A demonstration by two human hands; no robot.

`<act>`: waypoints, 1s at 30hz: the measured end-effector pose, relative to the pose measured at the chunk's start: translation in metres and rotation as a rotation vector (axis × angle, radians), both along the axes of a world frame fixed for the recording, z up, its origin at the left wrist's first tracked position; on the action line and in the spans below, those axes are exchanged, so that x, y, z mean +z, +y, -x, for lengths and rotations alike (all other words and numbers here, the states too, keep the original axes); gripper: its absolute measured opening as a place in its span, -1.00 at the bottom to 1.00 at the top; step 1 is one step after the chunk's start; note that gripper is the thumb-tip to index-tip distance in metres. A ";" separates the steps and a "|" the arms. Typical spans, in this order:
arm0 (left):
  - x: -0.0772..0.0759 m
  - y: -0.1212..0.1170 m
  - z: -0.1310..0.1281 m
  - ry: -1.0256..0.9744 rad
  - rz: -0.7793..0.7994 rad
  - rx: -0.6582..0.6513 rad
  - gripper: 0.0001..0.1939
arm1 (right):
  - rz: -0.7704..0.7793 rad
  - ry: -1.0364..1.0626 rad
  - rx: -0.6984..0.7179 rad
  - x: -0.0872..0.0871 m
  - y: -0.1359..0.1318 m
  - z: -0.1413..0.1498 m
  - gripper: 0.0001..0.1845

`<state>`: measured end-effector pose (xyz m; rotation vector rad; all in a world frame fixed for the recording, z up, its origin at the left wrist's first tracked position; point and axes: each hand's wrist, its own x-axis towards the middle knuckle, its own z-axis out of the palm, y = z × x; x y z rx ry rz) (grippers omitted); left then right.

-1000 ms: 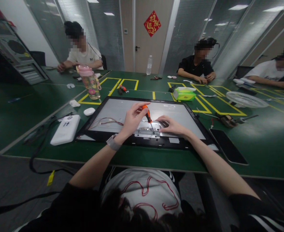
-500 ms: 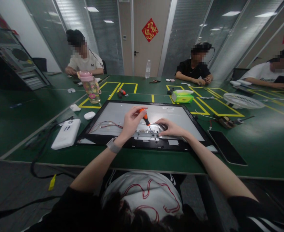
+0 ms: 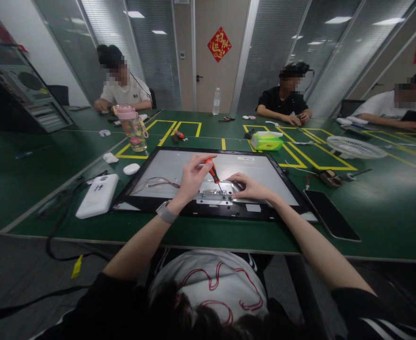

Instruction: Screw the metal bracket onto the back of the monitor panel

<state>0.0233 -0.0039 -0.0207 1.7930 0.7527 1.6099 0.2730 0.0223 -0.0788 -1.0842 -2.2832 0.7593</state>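
From where I stand, the broad green desk (image 3: 179,236) carries a large flat panel with a grey metal back and black frame (image 3: 161,163), lying face down as far as I can judge. It should stay flat, with no forearm weight pressing on it. The thin dark wires (image 3: 163,179) on its left half are best kept clear of the wrist.

Near its front edge sits a shiny silver metal bracket (image 3: 214,202). The right hand (image 3: 252,187) lies curved at the bracket's right end; I cannot tell whether it grips or merely rests, but firm steadying there would help.

The left hand (image 3: 195,175) is closed around an orange-and-black-handled screwdriver (image 3: 213,172), whose thin shaft slants down to the bracket. I'd bring that shaft more upright and press straight down while turning, so the tip doesn't slip; its exact seat is too small to see.

Against a second ago, the whole room sits slightly lower in view; both hands and the screwdriver keep nearly the same pose.
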 end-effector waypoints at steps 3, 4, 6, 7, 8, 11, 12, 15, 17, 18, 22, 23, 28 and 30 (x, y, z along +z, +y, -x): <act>-0.002 0.001 0.000 0.007 -0.016 0.035 -0.79 | 0.002 -0.011 -0.001 0.001 -0.001 0.001 -0.33; -0.002 0.001 -0.001 0.001 -0.014 0.029 -0.79 | 0.004 -0.014 0.003 0.001 -0.001 0.001 -0.33; -0.003 0.001 -0.001 -0.025 0.000 0.002 -0.77 | 0.007 -0.015 0.009 0.002 -0.001 0.001 -0.34; -0.003 0.001 -0.002 -0.043 0.013 -0.018 -0.76 | 0.008 -0.016 0.009 0.003 -0.001 0.001 -0.34; -0.003 0.001 -0.002 -0.062 0.030 -0.042 -0.75 | 0.007 -0.016 0.007 0.003 -0.001 0.001 -0.34; -0.005 0.002 -0.002 -0.103 0.072 -0.136 -0.70 | 0.000 -0.019 0.003 0.003 -0.001 0.001 -0.34; -0.006 0.002 -0.002 -0.108 0.075 -0.160 -0.69 | -0.002 -0.019 0.005 0.003 -0.001 0.001 -0.34; -0.007 0.003 -0.003 -0.098 0.062 -0.158 -0.68 | -0.011 -0.013 0.012 0.003 -0.001 0.001 -0.35; -0.006 0.002 -0.004 -0.070 0.044 -0.100 -0.69 | -0.011 -0.010 0.017 0.002 -0.001 0.001 -0.36; -0.006 0.001 -0.004 -0.054 0.033 -0.068 -0.71 | -0.011 -0.010 0.019 0.002 -0.001 0.001 -0.35; -0.005 -0.001 -0.005 -0.013 0.006 0.000 -0.78 | -0.017 -0.007 0.021 0.001 0.000 0.001 -0.32; -0.005 0.000 -0.005 -0.016 0.009 -0.010 -0.77 | -0.018 -0.005 0.018 0.001 0.000 0.001 -0.33; -0.006 0.003 -0.004 -0.066 0.068 -0.133 -0.67 | -0.013 -0.013 0.015 0.001 0.000 0.001 -0.33; -0.006 0.003 -0.004 -0.057 0.067 -0.093 -0.70 | -0.009 -0.017 0.013 0.001 0.000 0.001 -0.33</act>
